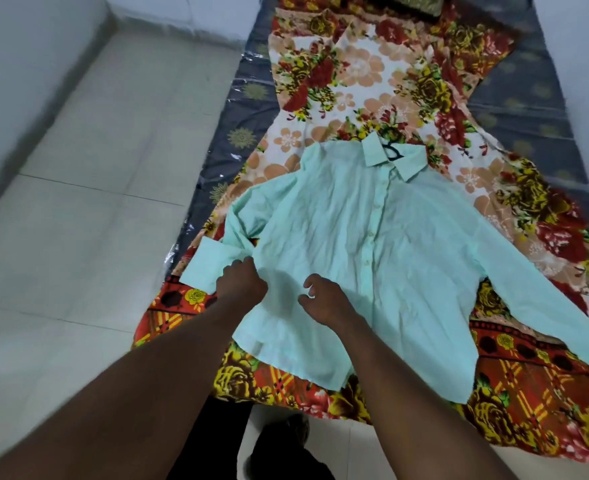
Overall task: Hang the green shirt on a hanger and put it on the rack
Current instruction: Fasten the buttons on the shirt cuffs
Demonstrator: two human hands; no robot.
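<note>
Garment: green shirt point(372, 244), pale mint, laid flat and front up, buttoned down the placket, creased across the body.
Location: on floral blanket point(355, 81), toward its near end; neck pointing away from the person, hem nearest.
Neck: collar point(372, 152) spread open; black hanger point(392, 152) inside the neck opening, only a small curved part visible, rest hidden under fabric.
Sleeves: left-side one bent back on itself, cuff point(204, 268) lying just beside the shirt body; right-side sleeve point(559, 296) stretched out toward the frame edge.
Left hand: left hand point(241, 283) at the shirt's left side edge, just beside the cuff; fingers clenched into the fabric, gripping it.
Right hand: right hand point(322, 299) over the lower front panel; fingers curled claw-like, thumb and forefinger apart; cannot tell whether fabric is caught or merely touched.
Forearms: both bare, reaching in from the near edge.
Bedding: blanket patterned in red, yellow and peach flowers, spread over grey sheet point(528, 98).
Surroundings: pale tiled floor point(78, 220) to the left; white wall point(26, 64) beyond it; patterned cushion point(410, 3) at the blanket's far end, mostly cut off.
Near edge: dark clothing point(216, 438), blurred, below the blanket.
</note>
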